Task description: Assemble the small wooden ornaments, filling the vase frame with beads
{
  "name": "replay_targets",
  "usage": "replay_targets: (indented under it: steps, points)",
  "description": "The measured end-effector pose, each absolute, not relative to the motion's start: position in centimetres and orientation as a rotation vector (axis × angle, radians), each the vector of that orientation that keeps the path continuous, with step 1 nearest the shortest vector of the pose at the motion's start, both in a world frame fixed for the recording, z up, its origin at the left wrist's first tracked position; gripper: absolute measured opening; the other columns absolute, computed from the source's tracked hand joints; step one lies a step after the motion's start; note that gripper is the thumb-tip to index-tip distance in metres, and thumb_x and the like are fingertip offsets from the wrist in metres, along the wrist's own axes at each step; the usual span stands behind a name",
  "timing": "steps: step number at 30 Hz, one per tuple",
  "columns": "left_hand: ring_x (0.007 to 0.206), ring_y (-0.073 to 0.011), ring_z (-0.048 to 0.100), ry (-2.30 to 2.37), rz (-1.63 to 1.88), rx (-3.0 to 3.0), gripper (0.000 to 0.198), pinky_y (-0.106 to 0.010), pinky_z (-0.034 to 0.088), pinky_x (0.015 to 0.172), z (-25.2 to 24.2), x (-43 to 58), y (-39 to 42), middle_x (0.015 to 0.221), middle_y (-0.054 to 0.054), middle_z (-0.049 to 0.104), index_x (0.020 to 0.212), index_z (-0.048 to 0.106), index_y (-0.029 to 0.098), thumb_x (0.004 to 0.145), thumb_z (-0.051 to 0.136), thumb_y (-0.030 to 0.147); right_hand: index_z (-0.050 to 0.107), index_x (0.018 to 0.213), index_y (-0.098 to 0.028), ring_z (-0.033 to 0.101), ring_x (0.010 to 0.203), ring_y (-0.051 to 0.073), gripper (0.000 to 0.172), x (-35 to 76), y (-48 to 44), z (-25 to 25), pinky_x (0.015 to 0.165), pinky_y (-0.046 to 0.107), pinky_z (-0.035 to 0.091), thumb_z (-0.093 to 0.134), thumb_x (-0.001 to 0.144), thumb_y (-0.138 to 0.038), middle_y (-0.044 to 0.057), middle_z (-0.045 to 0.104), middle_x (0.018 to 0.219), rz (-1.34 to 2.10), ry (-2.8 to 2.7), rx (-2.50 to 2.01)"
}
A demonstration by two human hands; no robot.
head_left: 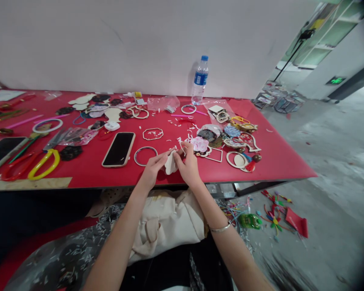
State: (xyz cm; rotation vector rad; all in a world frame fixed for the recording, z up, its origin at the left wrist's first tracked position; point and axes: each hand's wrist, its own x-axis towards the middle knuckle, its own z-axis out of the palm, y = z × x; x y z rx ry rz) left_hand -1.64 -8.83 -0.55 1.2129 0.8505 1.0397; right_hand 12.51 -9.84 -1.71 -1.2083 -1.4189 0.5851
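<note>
Near the table's front edge, my left hand (154,166) and my right hand (187,162) are both closed on a small pale, flat piece with a curved edge (170,163). My fingers cover part of it, so its full shape is hidden. A thin white strip (182,148) shows by my right fingers. Just beyond my right hand lies a pink flower-shaped piece (199,144). To the left of my left hand are a round ring (145,156) and a phone (119,149) with a dark screen.
The red table (279,161) carries white paper scraps, wooden frames (244,141), yellow-handled scissors (44,165), red-handled scissors (21,166) and a white ring (47,125). A water bottle (200,81) stands at the back against the wall. A cream bag (164,226) rests on my lap.
</note>
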Motion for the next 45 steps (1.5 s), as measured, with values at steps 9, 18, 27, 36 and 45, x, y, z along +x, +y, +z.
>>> replay_targets:
  steps: [9, 18, 27, 36, 45]
  points:
    - [0.110, -0.0254, 0.061, 0.787, 1.053, 1.267, 0.054, -0.030, 0.049, 0.088, -0.3, -1.3, -8.8, 0.120, -0.013, 0.066, 0.116, 0.065, 0.015, 0.084, 0.055, 0.056, 0.037, 0.118, -0.022, 0.058, 0.061, 0.013, 0.032, 12.4, -9.8, -1.9, 0.061, 0.026, 0.049, 0.048, 0.092, -0.037, -0.002, 0.055, 0.074, 0.699, -1.421, -1.122]
    - [0.106, -0.0262, 0.064, 0.789, 1.057, 1.220, 0.055, -0.034, 0.049, 0.089, -1.0, -1.4, -8.6, 0.113, -0.012, 0.070, 0.107, 0.069, 0.015, 0.082, 0.053, 0.061, 0.040, 0.121, -0.023, 0.066, 0.077, 0.018, 0.028, 12.3, -10.7, -1.9, 0.071, 0.032, 0.054, 0.040, 0.093, -0.028, 0.007, 0.063, 0.092, 0.491, -1.619, -1.142]
    - [0.106, -0.0266, 0.064, 0.881, 1.045, 1.315, 0.053, -0.032, 0.050, 0.084, -1.1, -1.7, -8.7, 0.110, -0.010, 0.071, 0.106, 0.070, 0.016, 0.081, 0.054, 0.060, 0.039, 0.120, -0.023, 0.067, 0.092, 0.021, 0.027, 12.6, -10.9, -2.0, 0.077, 0.035, 0.055, 0.041, 0.093, -0.026, 0.010, 0.064, 0.101, 0.490, -1.642, -1.091]
    - [0.101, -0.0243, 0.064, 0.885, 1.043, 1.343, 0.048, -0.030, 0.049, 0.084, -1.0, -1.6, -8.7, 0.105, -0.009, 0.071, 0.100, 0.070, 0.017, 0.082, 0.054, 0.058, 0.036, 0.118, -0.023, 0.067, 0.083, 0.019, 0.026, 12.6, -11.0, -1.9, 0.072, 0.033, 0.055, 0.041, 0.093, -0.026, 0.008, 0.063, 0.097, 0.496, -1.653, -1.053]
    - [0.099, -0.0229, 0.065, 0.864, 1.037, 1.287, 0.044, -0.029, 0.051, 0.085, -0.5, -1.3, -8.7, 0.096, -0.008, 0.072, 0.093, 0.069, 0.017, 0.075, 0.063, 0.056, 0.035, 0.118, -0.022, 0.066, 0.085, 0.020, 0.028, 12.6, -11.1, -1.5, 0.071, 0.032, 0.054, 0.041, 0.091, -0.021, 0.009, 0.062, 0.097, 0.474, -1.687, -1.063]
